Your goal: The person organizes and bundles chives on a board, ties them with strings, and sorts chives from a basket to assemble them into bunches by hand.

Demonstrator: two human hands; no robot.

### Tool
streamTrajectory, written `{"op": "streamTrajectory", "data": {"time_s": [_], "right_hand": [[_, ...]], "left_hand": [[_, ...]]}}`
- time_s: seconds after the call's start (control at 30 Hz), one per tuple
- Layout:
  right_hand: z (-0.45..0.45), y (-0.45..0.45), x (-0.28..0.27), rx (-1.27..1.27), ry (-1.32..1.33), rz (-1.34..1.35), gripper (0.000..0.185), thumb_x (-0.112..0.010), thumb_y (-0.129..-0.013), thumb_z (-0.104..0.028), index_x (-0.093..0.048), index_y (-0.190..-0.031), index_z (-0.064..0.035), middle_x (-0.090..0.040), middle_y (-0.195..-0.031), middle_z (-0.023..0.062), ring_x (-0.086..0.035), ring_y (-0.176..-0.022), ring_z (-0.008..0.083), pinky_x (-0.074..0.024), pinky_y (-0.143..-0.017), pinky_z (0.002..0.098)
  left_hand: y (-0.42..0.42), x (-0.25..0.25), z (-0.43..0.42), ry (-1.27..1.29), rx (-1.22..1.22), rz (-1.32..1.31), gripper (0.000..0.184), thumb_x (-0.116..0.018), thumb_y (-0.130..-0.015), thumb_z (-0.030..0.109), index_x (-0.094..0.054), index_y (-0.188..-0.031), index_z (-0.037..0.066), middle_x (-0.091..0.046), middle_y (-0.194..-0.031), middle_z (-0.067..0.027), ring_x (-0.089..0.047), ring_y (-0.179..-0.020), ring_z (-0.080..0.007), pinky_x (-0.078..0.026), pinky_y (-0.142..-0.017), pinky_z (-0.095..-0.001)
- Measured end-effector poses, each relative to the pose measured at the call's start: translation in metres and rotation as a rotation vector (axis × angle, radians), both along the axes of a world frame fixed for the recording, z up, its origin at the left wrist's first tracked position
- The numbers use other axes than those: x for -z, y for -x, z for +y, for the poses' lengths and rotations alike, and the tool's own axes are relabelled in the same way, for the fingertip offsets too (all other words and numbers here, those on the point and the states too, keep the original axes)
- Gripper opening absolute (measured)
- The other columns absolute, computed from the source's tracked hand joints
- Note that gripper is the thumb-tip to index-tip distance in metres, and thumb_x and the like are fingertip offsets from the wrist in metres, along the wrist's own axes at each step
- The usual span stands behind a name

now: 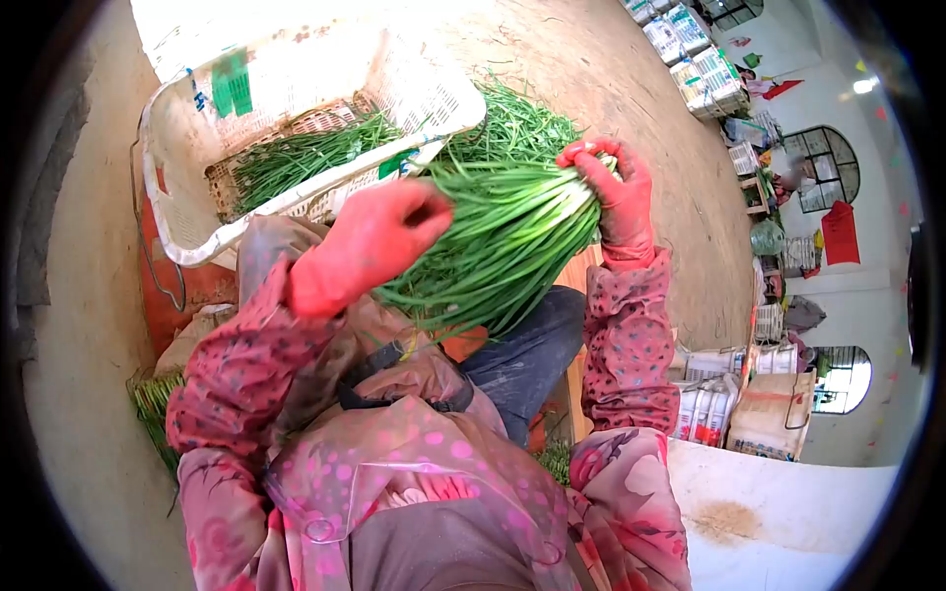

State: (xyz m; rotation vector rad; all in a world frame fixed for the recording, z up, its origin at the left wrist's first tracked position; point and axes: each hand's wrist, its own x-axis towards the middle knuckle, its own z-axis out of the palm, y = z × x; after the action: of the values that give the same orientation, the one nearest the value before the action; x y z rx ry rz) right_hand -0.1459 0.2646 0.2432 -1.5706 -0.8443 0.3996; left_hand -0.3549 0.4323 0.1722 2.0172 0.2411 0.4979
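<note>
My right hand point(616, 192), in a red rubber glove, is closed around the pale stem ends of a bunch of garlic chives point(517, 246). The long green leaves fan out to the left and down over my lap. My left hand point(379, 241), gloved in red too, is beside the leaf side of the bunch. Its fingers are curled together and slightly blurred; whatever they may hold is not visible. Behind the bunch lies a loose pile of chives point(517, 123).
A white plastic crate point(177, 212) with more chives point(315, 158) inside stands at the upper left. My knee point(527, 345) is under the bunch. Stacked crates point(709, 79) and bundled goods point(774, 414) line the right side. A pale wall point(74, 325) runs along the left.
</note>
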Motion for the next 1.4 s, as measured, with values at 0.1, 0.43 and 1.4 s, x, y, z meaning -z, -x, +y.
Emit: {"op": "streamTrajectory", "data": {"time_s": [0.1,0.43,1.4], "right_hand": [[0.002,0.013,-0.001,-0.045,0.048,0.037,0.009,-0.064,-0.082,-0.005,-0.059,-0.089,-0.0011,-0.067,-0.088,0.0096,-0.062,-0.083,0.0152,-0.049,-0.079,0.0291],[0.001,0.025,0.025,-0.111,0.17,0.055,0.014,-0.067,-0.083,-0.009,-0.061,-0.093,-0.0006,-0.067,-0.091,0.0075,-0.062,-0.085,0.0138,-0.0493,-0.08,0.0274],[0.146,0.071,-0.098,-0.424,0.561,-0.688,0.067,-0.067,-0.074,-0.052,-0.062,-0.115,0.0009,-0.066,-0.103,0.0211,-0.064,-0.095,0.0319,-0.0491,-0.088,0.034]], "left_hand": [[-0.038,0.008,-0.011,-0.153,-0.072,-0.334,0.015,-0.067,-0.082,0.016,-0.067,-0.09,0.003,-0.066,-0.083,-0.0135,-0.065,-0.075,-0.0252,-0.051,-0.068,-0.035],[-0.067,0.007,0.002,-0.599,-0.098,-0.299,0.013,-0.06,-0.077,0.021,-0.063,-0.07,0.011,-0.061,-0.067,-0.0099,-0.061,-0.064,-0.0319,-0.048,-0.056,-0.0436],[-0.05,-0.008,-0.018,1.29,0.292,-0.646,0.059,-0.072,-0.073,0.016,-0.048,-0.126,0.002,-0.061,-0.11,-0.0091,-0.061,-0.098,-0.0202,-0.048,-0.088,-0.0343]]}}
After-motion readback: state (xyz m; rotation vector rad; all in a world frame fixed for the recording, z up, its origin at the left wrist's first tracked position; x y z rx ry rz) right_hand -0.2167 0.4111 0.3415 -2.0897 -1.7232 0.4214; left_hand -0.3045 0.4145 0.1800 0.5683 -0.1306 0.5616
